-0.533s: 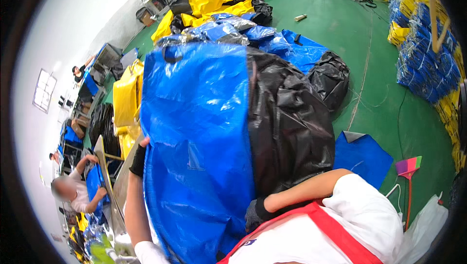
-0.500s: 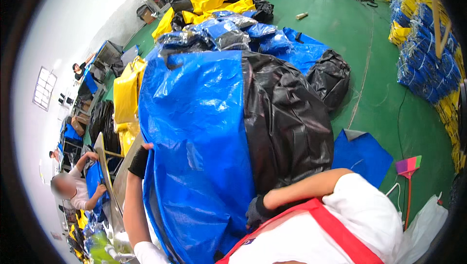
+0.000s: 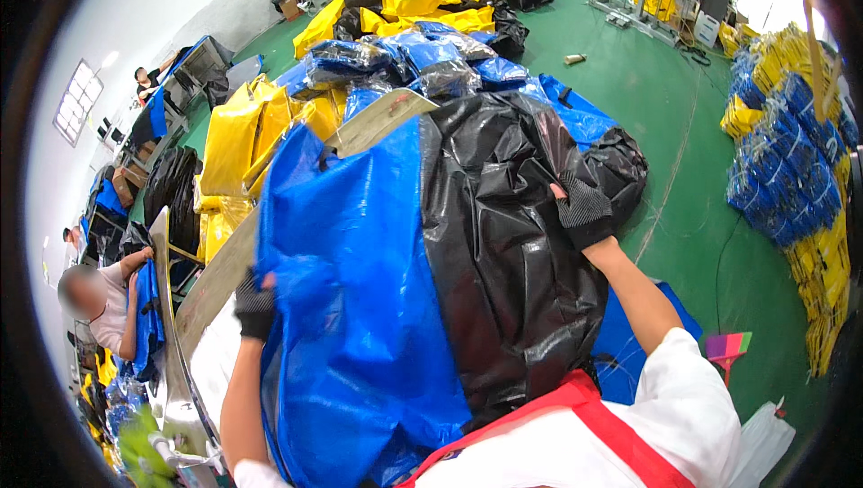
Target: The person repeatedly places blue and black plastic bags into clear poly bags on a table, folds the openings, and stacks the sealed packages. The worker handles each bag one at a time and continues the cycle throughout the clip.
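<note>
In front of me spreads a large, glossy tarpaulin piece [image 3: 360,308], blue on the left and wrinkled black on the right. My left hand [image 3: 255,305], in a dark fingerless glove, grips its blue left edge, which is slightly blurred. My right hand [image 3: 584,211], gloved the same way, is closed on the black part near the far right. The blue far-left corner stands up in a fold. Part of the worktable [image 3: 382,119] shows beyond it.
Yellow folded bundles [image 3: 238,142] are stacked left; wrapped blue-and-black packs [image 3: 422,61] lie beyond. A co-worker [image 3: 108,308] handles blue material at left. Tied blue and yellow bundles [image 3: 787,155] stand right. A broom [image 3: 726,347] and blue sheet [image 3: 620,362] are at lower right.
My right hand has moved from close to my body out to the far right of the black part. The tarpaulin's far blue edge has pulled back, uncovering some tabletop.
</note>
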Available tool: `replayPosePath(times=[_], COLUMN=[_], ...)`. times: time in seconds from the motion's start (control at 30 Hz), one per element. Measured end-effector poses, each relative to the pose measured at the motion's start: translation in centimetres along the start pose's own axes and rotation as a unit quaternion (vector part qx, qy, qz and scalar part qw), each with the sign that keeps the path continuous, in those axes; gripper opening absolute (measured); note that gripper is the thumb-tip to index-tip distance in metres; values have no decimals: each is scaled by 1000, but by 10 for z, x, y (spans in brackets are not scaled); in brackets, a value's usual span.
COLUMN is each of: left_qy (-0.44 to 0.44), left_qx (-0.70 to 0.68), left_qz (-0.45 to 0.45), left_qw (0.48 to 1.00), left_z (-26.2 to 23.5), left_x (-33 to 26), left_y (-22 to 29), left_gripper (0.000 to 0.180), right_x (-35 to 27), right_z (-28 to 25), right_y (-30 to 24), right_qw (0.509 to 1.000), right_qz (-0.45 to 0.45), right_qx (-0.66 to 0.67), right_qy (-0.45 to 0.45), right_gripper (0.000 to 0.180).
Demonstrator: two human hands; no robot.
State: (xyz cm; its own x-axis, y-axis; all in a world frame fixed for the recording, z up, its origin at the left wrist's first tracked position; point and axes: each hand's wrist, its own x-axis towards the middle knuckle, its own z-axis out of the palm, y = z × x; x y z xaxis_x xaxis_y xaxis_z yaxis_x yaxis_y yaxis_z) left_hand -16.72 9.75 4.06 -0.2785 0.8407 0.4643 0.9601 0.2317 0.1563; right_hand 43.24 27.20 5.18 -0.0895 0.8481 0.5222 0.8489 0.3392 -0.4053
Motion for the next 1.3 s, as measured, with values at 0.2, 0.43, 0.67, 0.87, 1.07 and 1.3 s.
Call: replayPosePath(times=[0.2, 0.43, 0.67, 0.87, 1.07, 1.3], left_qy=[28, -41, -274, -187, -234, -138], left_qx=[-92, 212, 103, -56, -30, -48], left_qz=[-224, -191, 40, 123, 96, 91], left_qw=[970, 957, 955, 973, 967, 985], left_z=[-65, -27, 79, 79, 97, 134], left_x=[-73, -83, -54, -78, -68, -30], left_y=[-133, -49, 80, 113, 133, 133], left_gripper=[60, 76, 73, 74, 86, 71], right_x=[83, 69, 80, 214, 183, 5], right_z=[71, 64, 193, 225, 220, 47], right_y=[32, -141, -33, -134, -263, -124], right_qw=[979, 945, 886, 941, 865, 791], right_qz=[-20, -212, -293, -143, -216, -113], right_qx=[-162, 8, -58, 140, 332, 187], right_qy=[-120, -248, -355, -275, -309, -572], right_gripper=[29, 63, 58, 76, 58, 44])
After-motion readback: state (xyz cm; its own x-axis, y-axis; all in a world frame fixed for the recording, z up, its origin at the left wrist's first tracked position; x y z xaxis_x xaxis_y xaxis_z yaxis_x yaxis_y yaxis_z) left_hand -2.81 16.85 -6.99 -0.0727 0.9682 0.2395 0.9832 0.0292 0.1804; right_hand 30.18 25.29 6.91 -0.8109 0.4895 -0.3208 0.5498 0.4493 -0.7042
